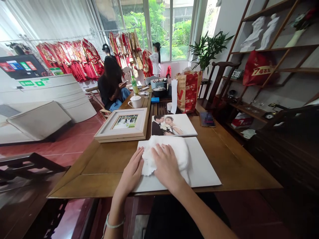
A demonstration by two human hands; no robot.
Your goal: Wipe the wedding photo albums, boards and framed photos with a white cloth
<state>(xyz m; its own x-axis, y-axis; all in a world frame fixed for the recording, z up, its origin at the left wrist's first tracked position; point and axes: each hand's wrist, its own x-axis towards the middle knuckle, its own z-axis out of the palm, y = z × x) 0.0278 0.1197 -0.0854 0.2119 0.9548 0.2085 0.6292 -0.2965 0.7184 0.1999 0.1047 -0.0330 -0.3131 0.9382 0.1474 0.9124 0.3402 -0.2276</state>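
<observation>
R hand point(165, 165) spread flat on white fluffy folded cloth point(181, 153); L hand point(133, 170), fingers straight, at cloth's L edge. Cloth's atop white rect. panel point(203, 171), brown wooden counter point(241, 166) below. Beyond: glossy couple-photo panel point(183, 125), w/ cream rect. picture frame point(125, 121) to L.

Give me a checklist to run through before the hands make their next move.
1. Right hand on the white cloth: ok, fingers spread over it.
2. Left hand at the white panel: ok, along its left side.
3. Panel well back from the table edge: not ok, it lies close to the near edge.
4. Framed picture clear of both hands: ok.
5. Panel's underside clean: cannot tell, hidden.
</observation>
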